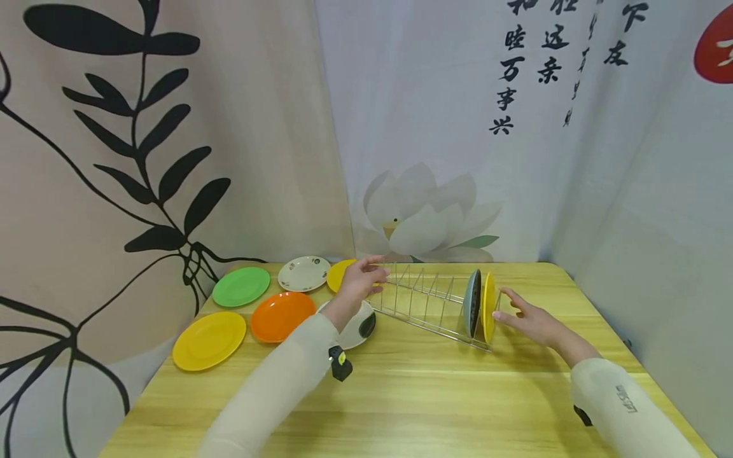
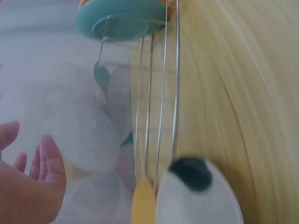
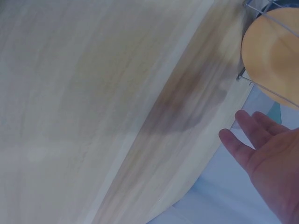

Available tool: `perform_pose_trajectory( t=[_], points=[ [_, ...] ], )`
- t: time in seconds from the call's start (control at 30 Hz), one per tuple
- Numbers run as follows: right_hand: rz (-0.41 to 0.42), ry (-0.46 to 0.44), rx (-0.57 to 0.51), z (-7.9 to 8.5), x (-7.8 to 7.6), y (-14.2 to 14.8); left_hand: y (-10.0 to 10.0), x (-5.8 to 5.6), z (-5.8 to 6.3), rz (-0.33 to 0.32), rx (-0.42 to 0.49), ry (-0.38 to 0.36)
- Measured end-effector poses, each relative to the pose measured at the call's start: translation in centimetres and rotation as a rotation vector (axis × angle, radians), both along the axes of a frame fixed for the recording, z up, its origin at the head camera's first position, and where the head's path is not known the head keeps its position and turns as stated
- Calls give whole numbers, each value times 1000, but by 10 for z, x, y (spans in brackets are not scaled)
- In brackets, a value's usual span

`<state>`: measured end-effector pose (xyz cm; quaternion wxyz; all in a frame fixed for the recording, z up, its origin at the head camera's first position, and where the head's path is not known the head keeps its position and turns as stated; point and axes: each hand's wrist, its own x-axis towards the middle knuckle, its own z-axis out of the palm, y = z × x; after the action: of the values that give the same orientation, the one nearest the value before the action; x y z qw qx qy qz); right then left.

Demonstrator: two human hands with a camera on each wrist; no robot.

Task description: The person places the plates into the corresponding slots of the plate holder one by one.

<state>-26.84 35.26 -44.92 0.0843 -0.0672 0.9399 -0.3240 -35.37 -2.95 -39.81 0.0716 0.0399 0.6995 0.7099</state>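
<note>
A wire dish rack (image 1: 425,326) lies across the table, with a blue plate (image 1: 469,304) and a yellow plate (image 1: 488,308) upright side by side at its right end. My left hand (image 1: 359,283) is over the rack's left end, fingers loosely bent and holding nothing; the left wrist view shows this hand (image 2: 35,186) apart from the plates. My right hand (image 1: 529,321) is beside the rack's right end, fingertips close to the yellow plate. In the right wrist view its fingers (image 3: 252,128) are spread, with nothing between them.
Left of the rack lie a green plate (image 1: 241,286), a patterned white plate (image 1: 304,273), an orange plate (image 1: 291,317) and two yellow plates, one nearer (image 1: 209,341). A white plate with a dark patch (image 1: 359,329) lies under my left forearm. Curtains stand behind the table.
</note>
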Motion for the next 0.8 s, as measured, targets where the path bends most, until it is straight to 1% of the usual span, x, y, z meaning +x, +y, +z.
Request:
perform_pose_trajectory(
  t=[0.13,0.23,0.37,0.5,0.63,0.8],
  points=[
    [-3,-2,1,-1,-1,1,-38,2,2,94,-9,-34],
    [-11,-8,1,-3,-2,2,-73,4,1,160,-25,-57],
    [-12,-6,4,-4,-4,2,-126,8,-3,206,-14,-71],
    [-14,-3,14,-2,-3,1,-174,17,-4,250,-17,-92],
    [-11,-6,17,-2,-3,1,-211,25,-5,320,-27,-103],
    [-9,-8,25,-2,-4,1,-248,37,-9,386,-45,-105]
  ],
)
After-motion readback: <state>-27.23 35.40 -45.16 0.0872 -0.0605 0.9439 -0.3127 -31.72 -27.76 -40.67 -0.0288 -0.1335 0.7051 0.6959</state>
